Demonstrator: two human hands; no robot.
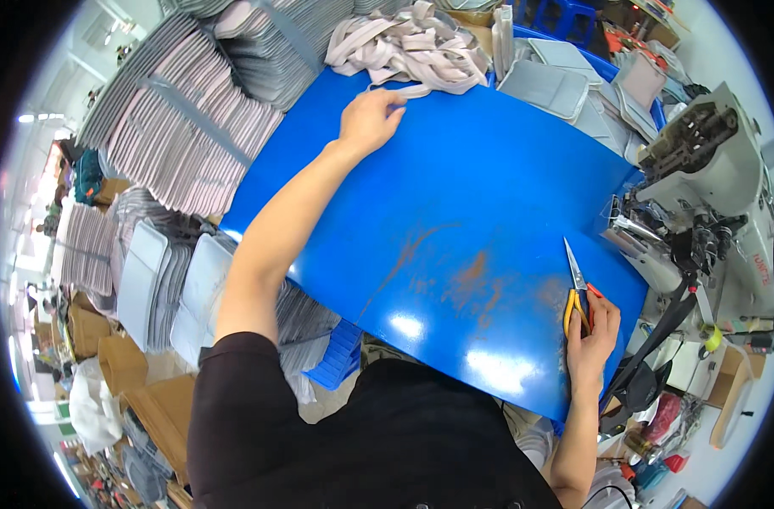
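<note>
My left hand (371,119) reaches to the far edge of the blue work board (463,178), its fingers curled onto a pale pinkish-beige fabric strip. The strip trails from a tangled heap of similar strips (404,47) lying at the back of the board. My right hand (592,335) rests near the board's right edge, gripping scissors (578,301) with yellow and red handles, their pointed blades angled toward the back. Brownish marks stain the middle and front of the board.
Stacks of grey and pink padded panels (183,127) crowd the left, some strap-bound. Grey pieces (544,89) fill a blue container at the back right. A sewing machine (701,187) borders the board on the right. Cardboard boxes (153,416) lie at lower left; a blue plastic piece (332,360) is below the front edge.
</note>
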